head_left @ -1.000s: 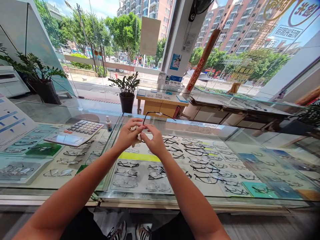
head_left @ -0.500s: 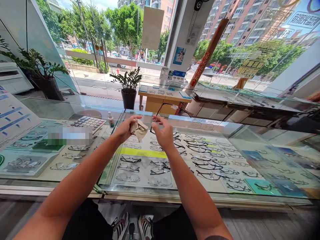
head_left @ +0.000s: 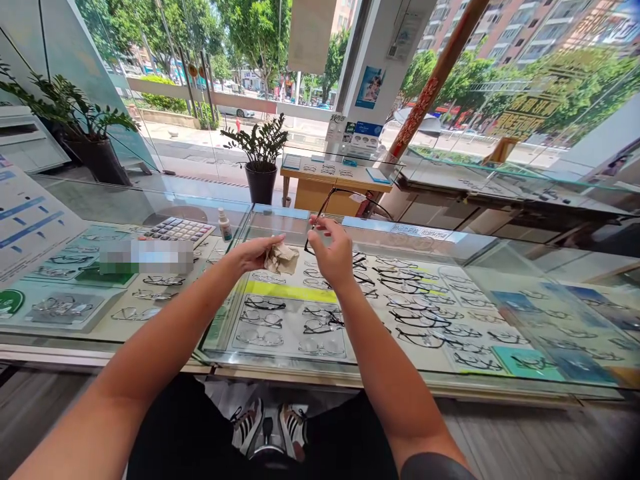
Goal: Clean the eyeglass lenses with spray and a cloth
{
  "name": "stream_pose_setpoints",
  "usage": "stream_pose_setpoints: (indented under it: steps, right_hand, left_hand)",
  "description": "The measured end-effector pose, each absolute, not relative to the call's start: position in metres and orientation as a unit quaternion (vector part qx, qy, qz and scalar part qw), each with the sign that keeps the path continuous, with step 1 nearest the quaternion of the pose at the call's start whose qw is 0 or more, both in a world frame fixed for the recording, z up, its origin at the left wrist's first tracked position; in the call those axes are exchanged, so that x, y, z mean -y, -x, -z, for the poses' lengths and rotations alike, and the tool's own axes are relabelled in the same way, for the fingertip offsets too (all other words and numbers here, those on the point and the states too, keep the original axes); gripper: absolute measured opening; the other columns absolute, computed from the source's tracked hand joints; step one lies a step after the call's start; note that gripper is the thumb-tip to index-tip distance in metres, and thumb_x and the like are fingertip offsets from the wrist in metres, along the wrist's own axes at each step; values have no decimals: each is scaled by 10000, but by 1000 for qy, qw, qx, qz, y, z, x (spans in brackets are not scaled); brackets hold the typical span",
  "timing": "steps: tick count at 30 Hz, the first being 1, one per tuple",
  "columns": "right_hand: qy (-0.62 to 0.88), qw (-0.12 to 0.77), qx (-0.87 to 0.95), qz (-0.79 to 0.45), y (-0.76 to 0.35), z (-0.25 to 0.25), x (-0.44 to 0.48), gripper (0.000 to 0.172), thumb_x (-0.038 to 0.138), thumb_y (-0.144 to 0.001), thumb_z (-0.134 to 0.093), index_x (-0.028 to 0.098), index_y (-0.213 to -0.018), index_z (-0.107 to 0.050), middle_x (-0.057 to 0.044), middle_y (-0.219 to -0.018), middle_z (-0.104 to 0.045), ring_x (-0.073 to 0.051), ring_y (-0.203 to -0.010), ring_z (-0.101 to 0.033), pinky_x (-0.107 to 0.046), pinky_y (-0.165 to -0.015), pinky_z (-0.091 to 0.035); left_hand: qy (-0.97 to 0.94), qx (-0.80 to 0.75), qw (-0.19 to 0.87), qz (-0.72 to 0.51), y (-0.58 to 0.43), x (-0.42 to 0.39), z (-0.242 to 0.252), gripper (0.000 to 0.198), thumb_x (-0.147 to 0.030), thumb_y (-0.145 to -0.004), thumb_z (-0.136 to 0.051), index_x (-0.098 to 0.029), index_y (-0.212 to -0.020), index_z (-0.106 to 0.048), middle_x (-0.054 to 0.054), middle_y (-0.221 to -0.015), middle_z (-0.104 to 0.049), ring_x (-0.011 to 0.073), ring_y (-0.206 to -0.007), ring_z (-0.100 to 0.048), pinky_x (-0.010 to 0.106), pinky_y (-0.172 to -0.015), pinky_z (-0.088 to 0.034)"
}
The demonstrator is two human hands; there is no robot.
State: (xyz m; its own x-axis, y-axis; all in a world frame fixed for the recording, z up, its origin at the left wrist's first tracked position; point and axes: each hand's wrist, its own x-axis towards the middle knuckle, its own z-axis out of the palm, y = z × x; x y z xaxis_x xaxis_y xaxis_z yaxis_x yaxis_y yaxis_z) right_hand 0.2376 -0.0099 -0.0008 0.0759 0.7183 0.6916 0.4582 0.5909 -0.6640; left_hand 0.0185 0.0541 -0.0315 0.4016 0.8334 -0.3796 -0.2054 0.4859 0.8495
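My left hand (head_left: pixel 253 253) is closed on a crumpled beige cloth (head_left: pixel 281 259), held just above the glass counter (head_left: pixel 425 250). My right hand (head_left: pixel 333 253) pinches a pair of black-framed glasses (head_left: pixel 350 198) by the frame, raised above the counter with the temple arms pointing away from me. The two hands are a short way apart. Under the glass lie several rows of displayed glasses (head_left: pixel 400 313).
A calculator (head_left: pixel 177 231) and a small spray bottle (head_left: pixel 225 225) stand on the counter to the left. Potted plants (head_left: pixel 260 157) stand beyond, by the shop window. A wooden table (head_left: pixel 330 183) sits behind the counter. My shoes (head_left: pixel 270 427) show below the counter edge.
My hands have come apart: the right one lifted the glasses up and to the right, and the left one lowered with the cloth. The camera view tilted down slightly.
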Motion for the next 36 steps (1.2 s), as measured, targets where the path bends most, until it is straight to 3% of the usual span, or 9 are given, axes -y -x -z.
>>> stream_pose_setpoints:
  steps: [5,8,11,16,20,24,29,33,36]
  right_hand:
    - [436,587,674,-108,-238,0,10,347,397,-958,-655,230,-1219,-812,-118,-1243,-853,-307,-1070,-744,-528,-1057,-589]
    - [437,588,673,-105,-238,0,11,352,403,-959,-650,229,-1217,-814,-118,-1240,-853,-310,-1066,-742,-536,-1054,-585]
    - [439,586,673,-106,-237,0,11,360,400,-954,-651,223,-1223,-813,-123,-1235,-852,-314,-1065,-744,-543,-1056,-582]
    - [446,579,675,-104,-237,-2,12,356,387,-951,-649,231,-1228,-810,-120,-1255,-851,-309,-1067,-747,-546,-1074,-577]
    - [447,575,677,-104,-236,-2,12,364,389,-949,-648,220,-1230,-807,-127,-1255,-848,-310,-1076,-744,-541,-1066,-585]
    - [446,573,679,-103,-236,-2,13,368,382,-948,-646,213,-1233,-807,-129,-1247,-847,-305,-1066,-740,-543,-1068,-587]
    - [444,569,683,-108,-235,-2,14,344,375,-962,-653,236,-1235,-808,-121,-1260,-845,-310,-1098,-736,-546,-1077,-588]
    - [447,567,684,-103,-234,-2,14,338,376,-962,-649,241,-1228,-808,-115,-1249,-846,-313,-1087,-736,-554,-1082,-578]
    - [448,566,685,-101,-235,-1,14,342,389,-961,-647,240,-1222,-809,-114,-1240,-848,-313,-1076,-732,-545,-1069,-573]
  left_hand:
    - [-342,-428,776,-314,-17,-52,28,55,-161,-999,-774,-116,-1032,-777,124,-954,-814,211,-824,-778,365,-817,-665]
    - [-350,-405,787,-308,-16,-52,30,234,-327,-1098,-695,-121,-1029,-782,130,-989,-810,219,-887,-773,398,-896,-654]
    - [-395,-392,777,-294,-15,-51,32,374,-468,-1116,-664,-127,-1046,-800,125,-998,-807,206,-870,-756,349,-866,-621]
    - [-415,-416,761,-277,-12,-50,30,458,-539,-1074,-712,-137,-1274,-804,160,-1122,-828,246,-933,-784,360,-857,-617]
    - [-437,-456,734,-250,-4,-52,24,428,-455,-1023,-786,-156,-1329,-797,150,-1133,-833,248,-923,-791,379,-858,-639]
    - [-498,-494,674,-231,7,-57,21,463,-241,-838,-896,-181,-1289,-803,128,-1058,-846,254,-892,-801,383,-845,-667]
    - [-531,-512,620,-269,18,-63,22,556,-72,-662,-859,-185,-1203,-795,121,-1036,-848,243,-801,-789,355,-736,-655]
    - [-588,-539,529,-290,19,-65,20,493,-19,-618,-826,-168,-1087,-793,123,-990,-825,242,-764,-746,352,-709,-609]
    - [-656,-522,429,-335,14,-60,13,324,-81,-706,-825,-183,-1013,-802,105,-986,-810,265,-917,-754,384,-887,-614]
